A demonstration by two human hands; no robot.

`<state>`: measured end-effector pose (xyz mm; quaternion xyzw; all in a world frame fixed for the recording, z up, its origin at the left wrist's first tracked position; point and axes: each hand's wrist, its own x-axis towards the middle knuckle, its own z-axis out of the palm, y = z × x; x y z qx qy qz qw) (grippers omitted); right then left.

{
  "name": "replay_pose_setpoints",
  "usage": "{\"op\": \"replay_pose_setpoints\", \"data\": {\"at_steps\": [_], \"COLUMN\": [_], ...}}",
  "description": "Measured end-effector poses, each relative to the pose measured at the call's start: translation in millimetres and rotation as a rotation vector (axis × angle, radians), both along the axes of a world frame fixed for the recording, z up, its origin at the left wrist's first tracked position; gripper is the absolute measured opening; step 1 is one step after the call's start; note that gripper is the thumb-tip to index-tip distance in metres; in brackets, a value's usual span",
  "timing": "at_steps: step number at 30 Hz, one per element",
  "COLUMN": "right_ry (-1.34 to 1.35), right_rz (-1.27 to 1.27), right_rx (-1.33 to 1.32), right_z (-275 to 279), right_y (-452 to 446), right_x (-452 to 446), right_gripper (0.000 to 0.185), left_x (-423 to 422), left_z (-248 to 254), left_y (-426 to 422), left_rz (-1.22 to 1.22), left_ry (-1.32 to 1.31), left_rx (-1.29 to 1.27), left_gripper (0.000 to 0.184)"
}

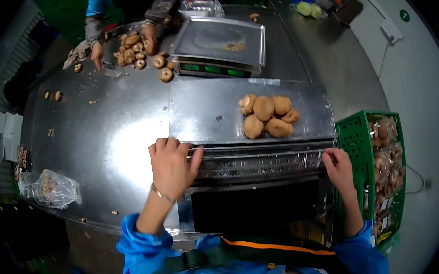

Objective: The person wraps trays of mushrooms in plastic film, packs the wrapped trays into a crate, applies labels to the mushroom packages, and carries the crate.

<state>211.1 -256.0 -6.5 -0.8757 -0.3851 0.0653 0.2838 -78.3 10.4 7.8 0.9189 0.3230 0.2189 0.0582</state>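
Observation:
My left hand [172,164] is at the left end of the wrapping machine's film roller [257,164], its fingers bent at the edge of the clear film. At the right end of the roller, my right hand [338,168] pinches the film's edge between thumb and fingers. Just beyond the roller, a group of brown mushrooms [263,108] rests on the metal plate [202,115], packed close together. Whatever holds the mushrooms from beneath is hard to make out.
A scale [217,42] stands behind the plate. Across the table, a co-worker's hands [98,55] handle loose mushrooms [131,47]. A green crate [354,149] with packed mushrooms is at the right. A plastic bag [53,190] lies at the left edge.

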Motion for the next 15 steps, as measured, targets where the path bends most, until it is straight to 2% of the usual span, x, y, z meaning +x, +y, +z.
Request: {"op": "replay_pose_setpoints", "data": {"at_steps": [1, 3, 4, 5, 6, 7, 9, 11, 12, 13, 15], "right_ry": [-0.322, -0.474, -0.449, -0.425, -0.425, -0.450, -0.326, 0.066, 0.264, 0.788, 1.508], "right_rz": [-0.004, -0.077, -0.052, -0.026, 0.020, 0.058, 0.106, 0.111, 0.110, -0.029, -0.134], "right_rx": [-0.119, -0.253, -0.258, -0.258, -0.173, -0.230, -0.195, -0.071, -0.008, 0.044, 0.272], "right_z": [-4, -18, -17, -16, -21, -25, -30, -23, -19, -1, 2], "right_y": [-8, -14, -8, 2, 10, 17, 24, 14, 10, 2, -39], "right_x": [-1, -3, -7, -12, -15, -15, -9, -3, -2, -10, -6], "right_gripper": [0.020, 0.028, 0.030, 0.031, 0.032, 0.032, 0.028, 0.025, 0.024, 0.020, 0.014], "left_x": [-8, -16, -11, -1, 10, 18, 31, 23, 12, 0, -30], "left_z": [-8, -29, -37, -38, -37, -37, -42, -54, -38, -19, -14], "left_y": [-19, -42, -49, -54, -58, -60, -54, -40, -36, -35, -43], "left_rz": [0.057, 0.123, 0.170, 0.167, 0.150, 0.134, 0.099, -0.019, -0.010, -0.003, 0.259], "left_ry": [0.081, 0.194, 0.187, 0.075, 0.075, 0.074, 0.131, 0.013, -0.025, -0.061, -0.316], "left_rx": [0.010, -0.046, -0.062, -0.023, -0.015, -0.006, -0.084, -0.235, -0.581, -0.934, -1.684], "left_gripper": [0.027, 0.029, 0.033, 0.034, 0.035, 0.035, 0.033, 0.028, 0.028, 0.029, 0.033]}}
